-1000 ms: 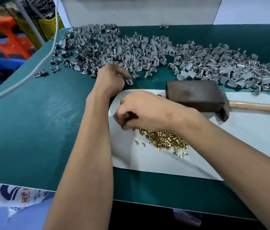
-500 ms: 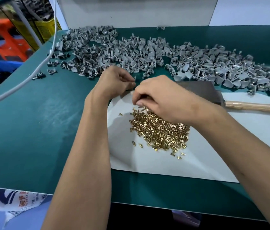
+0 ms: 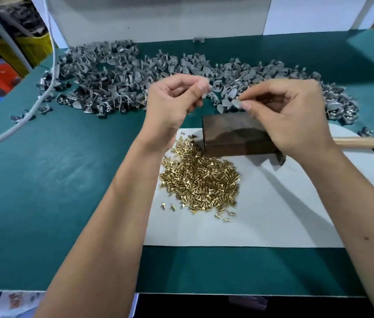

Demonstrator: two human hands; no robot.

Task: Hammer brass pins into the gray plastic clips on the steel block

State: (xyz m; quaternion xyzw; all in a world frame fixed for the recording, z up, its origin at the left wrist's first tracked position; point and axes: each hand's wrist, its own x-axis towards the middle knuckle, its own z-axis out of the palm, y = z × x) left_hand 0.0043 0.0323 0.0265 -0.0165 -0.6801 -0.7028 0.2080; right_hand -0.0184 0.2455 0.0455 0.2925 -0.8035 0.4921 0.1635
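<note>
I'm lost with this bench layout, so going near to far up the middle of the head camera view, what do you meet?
White sheet → brass pin pile → steel block → scattered gray clips → white back wall.

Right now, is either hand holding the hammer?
No, the hammer lies on the white sheet while the left hand and right hand are raised above it, pinching small parts.

just one head cam, looking forward and down at the green table [image 3: 43,180] from close above, both forearms reaching in from the bottom edge.
</note>
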